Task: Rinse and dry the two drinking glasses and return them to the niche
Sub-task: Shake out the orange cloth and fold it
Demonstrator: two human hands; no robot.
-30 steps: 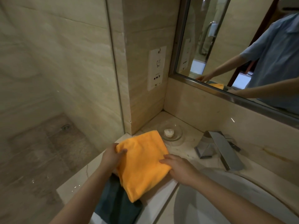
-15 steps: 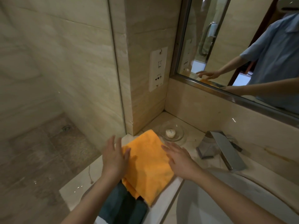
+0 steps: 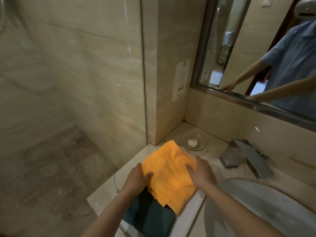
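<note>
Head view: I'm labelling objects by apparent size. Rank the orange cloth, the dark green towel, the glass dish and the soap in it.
1. orange cloth
2. dark green towel, partly covered, so unsure
3. glass dish
4. soap

The dark teal cloth (image 3: 150,218) lies mostly under the orange cloth (image 3: 169,175) and the left forearm, and its near end blurs into the counter edge. The left hand (image 3: 136,180) covers the orange cloth's left edge; the right hand (image 3: 201,173) covers its right edge, so how far the fingers curl cannot be told. The sink basin (image 3: 256,211) is cut off by the bottom and right edges. The small white object in the glass dish (image 3: 195,143) is too small to identify. The wall plate (image 3: 181,79) shows markings too blurred to read. The mirror (image 3: 256,48) runs past the top and right edges.
</note>
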